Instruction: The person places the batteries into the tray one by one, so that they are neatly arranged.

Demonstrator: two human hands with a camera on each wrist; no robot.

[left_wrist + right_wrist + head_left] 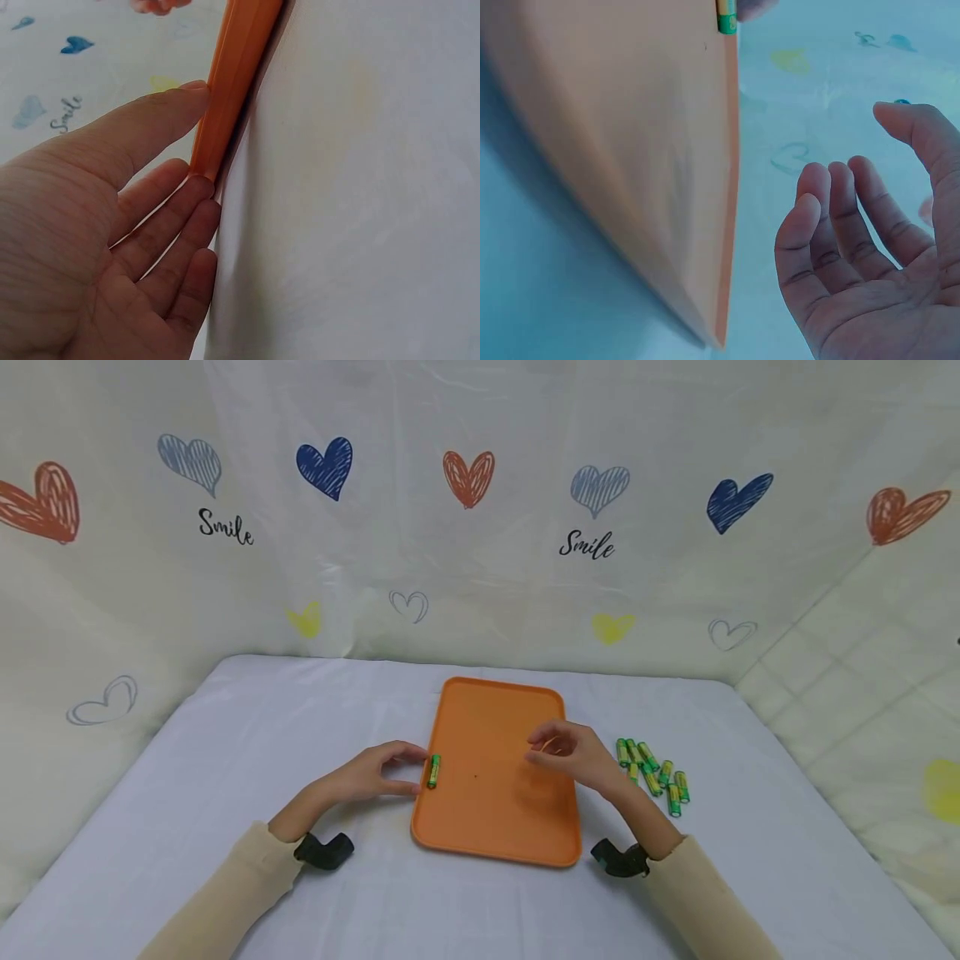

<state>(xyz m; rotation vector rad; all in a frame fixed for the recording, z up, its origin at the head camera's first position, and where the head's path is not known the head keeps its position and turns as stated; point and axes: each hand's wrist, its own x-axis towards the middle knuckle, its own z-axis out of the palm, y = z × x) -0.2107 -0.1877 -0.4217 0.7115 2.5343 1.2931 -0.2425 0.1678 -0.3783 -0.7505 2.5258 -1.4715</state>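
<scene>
An orange tray (495, 827) lies on the cloth-covered table. One green and yellow battery (433, 772) lies on it along the left edge, and the right wrist view shows the end of that battery (727, 19). At this left edge is my left hand (378, 772), thumb and fingers apart, fingertips at the tray's side wall (240, 82); it holds nothing. Over the right part of the tray hovers my right hand (573, 752), its fingers loosely bent. In the right wrist view there is nothing between the right hand's thumb and fingers (844, 225).
Several more green and yellow batteries (651, 779) lie in a loose group right of the tray, partly behind the right hand and forearm. A white cloth (337, 885) covers the table. Behind it hangs a pale backdrop (480, 560) with printed hearts.
</scene>
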